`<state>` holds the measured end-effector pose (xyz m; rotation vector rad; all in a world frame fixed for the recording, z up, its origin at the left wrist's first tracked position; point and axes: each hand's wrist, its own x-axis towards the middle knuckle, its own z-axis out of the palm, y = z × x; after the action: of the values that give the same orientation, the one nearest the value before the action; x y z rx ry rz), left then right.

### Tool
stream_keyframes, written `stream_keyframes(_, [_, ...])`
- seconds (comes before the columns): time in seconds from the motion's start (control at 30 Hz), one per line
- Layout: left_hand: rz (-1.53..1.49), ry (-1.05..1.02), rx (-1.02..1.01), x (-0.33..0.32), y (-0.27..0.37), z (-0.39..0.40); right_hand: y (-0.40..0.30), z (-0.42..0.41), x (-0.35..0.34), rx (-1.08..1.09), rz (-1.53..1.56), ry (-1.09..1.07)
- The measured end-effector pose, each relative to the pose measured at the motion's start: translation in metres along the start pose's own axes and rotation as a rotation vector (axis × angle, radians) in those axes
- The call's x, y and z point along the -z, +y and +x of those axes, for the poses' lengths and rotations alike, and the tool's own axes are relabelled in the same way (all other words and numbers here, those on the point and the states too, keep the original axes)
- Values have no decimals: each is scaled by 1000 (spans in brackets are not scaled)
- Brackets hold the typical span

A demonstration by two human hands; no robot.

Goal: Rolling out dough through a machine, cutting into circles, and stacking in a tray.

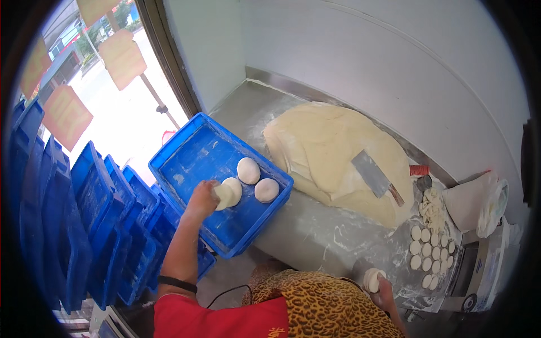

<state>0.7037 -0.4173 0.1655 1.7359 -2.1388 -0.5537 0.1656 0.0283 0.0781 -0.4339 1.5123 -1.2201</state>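
My left hand (206, 197) is over a blue plastic crate (181, 160), its fingers on a flat dough round (223, 196) that overlaps another dough round (233, 191). Two more rounds, an upper one (248, 170) and a lower one (266, 190), lie beside them in the crate. At the metal table's near edge, my right hand (383, 291) holds a small stack of dough rounds (372, 279). A large slab of dough (329, 143) covers the table's middle, with a dough cutter (372, 174) lying on it.
Stacked blue crates (95, 198) fill the left side beside a window. Small dough discs (426, 249) lie in rows on the floured metal table (304, 228) at right, near dough scraps (432, 211), a red-handled roller (419, 170), a white sack (467, 198) and a machine (477, 270).
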Motion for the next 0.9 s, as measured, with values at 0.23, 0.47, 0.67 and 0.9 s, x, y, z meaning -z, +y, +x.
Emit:
stream_keyframes(0.23, [-256,-133,105,7,51,-46,-68,79,-127,-31,390,31])
stream_keyframes(0.47, [-1512,-406,57,-31,124,-40,-178,87,-257,73,192,-504])
stream_keyframes(0.67, [-1600,-17,270,-16,35,47,-126,97,-176,-37,-39,-214])
stream_keyframes(0.9, [-985,8,301,-18,-19,120,-63,54,-127,-173,60,82])
